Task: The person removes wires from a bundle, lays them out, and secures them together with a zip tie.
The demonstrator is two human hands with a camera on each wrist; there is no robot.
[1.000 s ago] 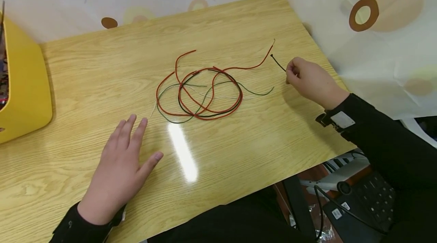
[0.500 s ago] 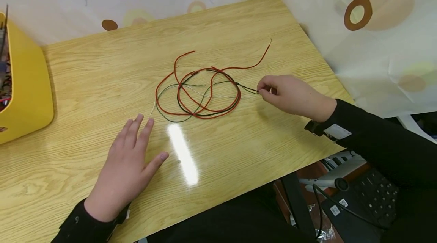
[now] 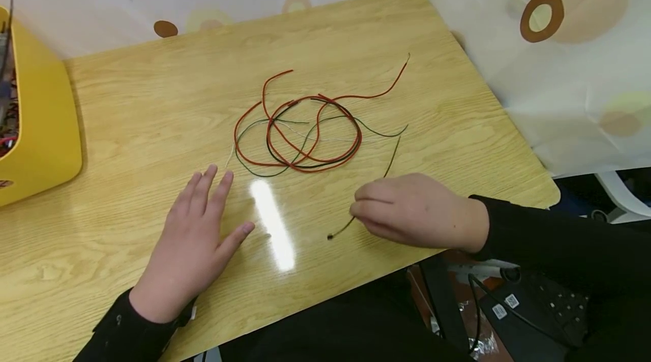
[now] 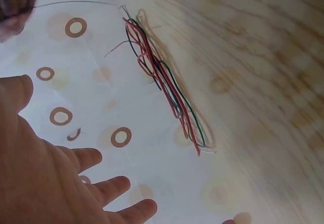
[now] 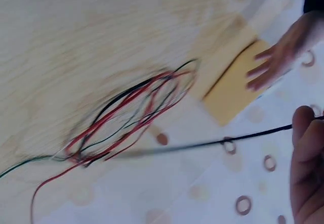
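One black tie (image 3: 373, 192) is pinched in the curled right hand (image 3: 407, 209) near the unbundled wire coil (image 3: 300, 136), the left hand (image 3: 195, 238) flat and open on the surface (image 3: 127, 96); wrist views show the coil (image 4: 167, 92) (image 5: 126, 118) loose.

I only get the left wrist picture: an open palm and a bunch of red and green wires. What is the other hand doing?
Observer: The right hand pinches a thin black cable tie, seen from the head camera, lying apart from the wire tangle.
Operator: Is the hand I see touching the wires?
Observer: No. The left hand lies flat on the wooden table, fingers straight, just short of the tangle.
Operator: Anything else on the table?
Observer: A yellow bin stands at the table's left edge.
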